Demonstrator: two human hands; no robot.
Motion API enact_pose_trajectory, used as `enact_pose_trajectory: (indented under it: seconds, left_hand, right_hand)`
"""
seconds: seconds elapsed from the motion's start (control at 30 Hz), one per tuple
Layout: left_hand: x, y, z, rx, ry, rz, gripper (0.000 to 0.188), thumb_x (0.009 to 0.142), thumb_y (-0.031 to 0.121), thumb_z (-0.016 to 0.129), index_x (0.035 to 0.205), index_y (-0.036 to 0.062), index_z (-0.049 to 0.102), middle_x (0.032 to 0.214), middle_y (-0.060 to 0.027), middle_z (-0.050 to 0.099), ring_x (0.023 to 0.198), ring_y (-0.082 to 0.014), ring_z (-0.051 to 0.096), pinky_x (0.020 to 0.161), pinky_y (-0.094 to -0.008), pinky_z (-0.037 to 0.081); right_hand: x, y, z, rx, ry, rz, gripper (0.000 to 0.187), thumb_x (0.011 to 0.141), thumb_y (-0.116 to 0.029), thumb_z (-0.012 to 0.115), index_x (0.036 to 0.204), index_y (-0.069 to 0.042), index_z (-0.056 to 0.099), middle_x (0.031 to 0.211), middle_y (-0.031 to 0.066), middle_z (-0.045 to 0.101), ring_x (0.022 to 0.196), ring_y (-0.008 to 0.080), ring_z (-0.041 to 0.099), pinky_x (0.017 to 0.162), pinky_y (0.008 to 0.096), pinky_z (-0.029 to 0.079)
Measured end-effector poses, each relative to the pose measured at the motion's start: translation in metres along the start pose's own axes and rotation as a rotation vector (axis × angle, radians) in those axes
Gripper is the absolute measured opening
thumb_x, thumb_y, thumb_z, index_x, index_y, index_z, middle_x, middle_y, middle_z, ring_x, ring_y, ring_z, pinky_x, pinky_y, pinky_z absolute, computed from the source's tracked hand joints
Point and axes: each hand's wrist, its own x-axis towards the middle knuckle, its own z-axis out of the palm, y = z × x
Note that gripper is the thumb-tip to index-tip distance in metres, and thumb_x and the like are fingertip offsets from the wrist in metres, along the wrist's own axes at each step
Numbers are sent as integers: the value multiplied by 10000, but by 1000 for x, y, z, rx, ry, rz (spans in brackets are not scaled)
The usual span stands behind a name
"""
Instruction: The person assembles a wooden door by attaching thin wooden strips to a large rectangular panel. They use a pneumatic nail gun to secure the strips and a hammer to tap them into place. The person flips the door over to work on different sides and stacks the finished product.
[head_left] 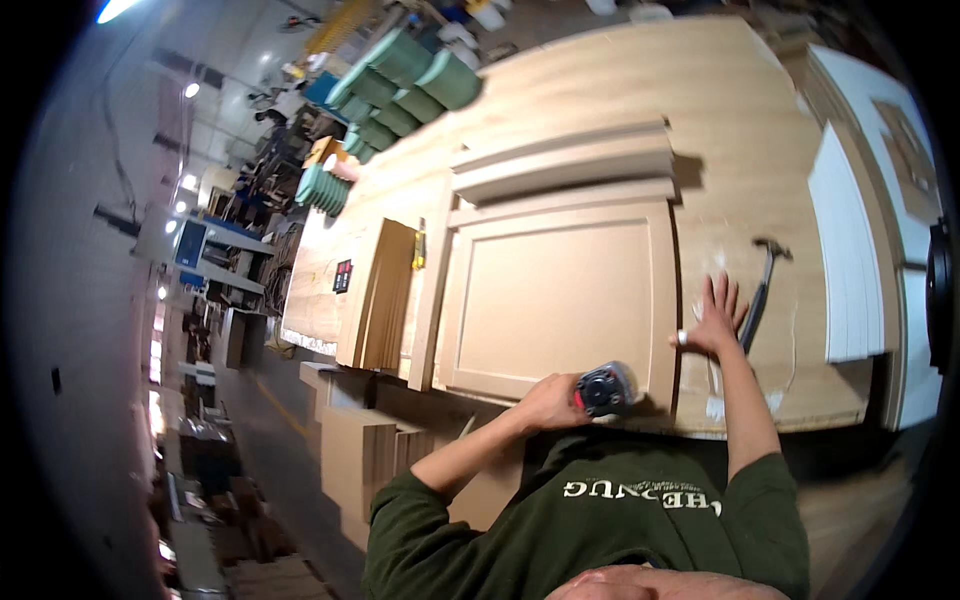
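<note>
Pale tabletop [740, 120] under framed panel [560, 295]; white-lettered green shirt [620, 535]

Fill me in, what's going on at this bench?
A person's left hand grips a black-and-red handheld tool by the near right corner of a framed panel; whether they touch is unclear. The right hand holds nothing, its fingers spread, at the workbench right of the panel. A hammer lies just right of that hand.

Woodworking shop, framed panel [560, 300], stacked boards [378, 295], hammer [762, 290], workbench [570, 80]
</note>
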Motion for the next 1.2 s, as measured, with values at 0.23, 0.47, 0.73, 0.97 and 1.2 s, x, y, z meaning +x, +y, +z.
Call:
enact_pose_trajectory:
  seconds: [0.23, 0.47, 0.73, 0.97, 1.2]
  left_hand:
    - [-57, -121, -87, -153, 498, -206, 297, 705, 306, 691, 781, 21, 670, 667, -145, 658, 670, -276, 670, 641, -389, 513]
    - [-86, -257, -135, 13, 775, -391, 470, 749, 347, 638, 1080, 21, 571, 990, -258, 656, 975, -407, 622, 838, -473, 491]
    - [-59, -308, -168, 136, 926, -337, 551, 789, 403, 666, 1166, 19, 552, 1022, -253, 661, 986, -399, 637, 860, -486, 505]
    - [-14, -331, -171, 107, 913, -498, 619, 771, 381, 710, 1227, 23, 494, 1119, -194, 607, 1033, -354, 603, 850, -451, 503]
    - [33, -324, -121, 292, 975, -213, 740, 729, 465, 742, 1273, 37, 481, 1149, -179, 544, 1095, -339, 520, 908, -457, 445]
  right_hand:
    - [-15, 10, 15, 43, 102, -37, 1356, 483, -560, 834, 1531, -138, 85, 1590, 170, -44, 1462, 345, -90, 1150, 540, -61]
    - [-46, -32, 43, 189, 116, 139, 1112, 628, -432, 797, 1520, -160, 191, 1605, 71, -45, 1468, 294, -96, 1138, 590, -13]
    - [-29, -46, 83, 210, 400, 184, 840, 629, -323, 823, 1343, -83, 450, 1427, 166, 364, 1332, 357, 329, 1086, 506, 307]
    - [-42, -31, 91, 126, 397, 106, 632, 607, -201, 807, 1175, -48, 574, 1140, 210, 578, 1102, 379, 548, 956, 436, 465]
    - [-56, -43, 97, 271, 501, 296, 619, 595, -192, 804, 1119, 27, 559, 1153, 232, 549, 1078, 397, 554, 937, 443, 469]
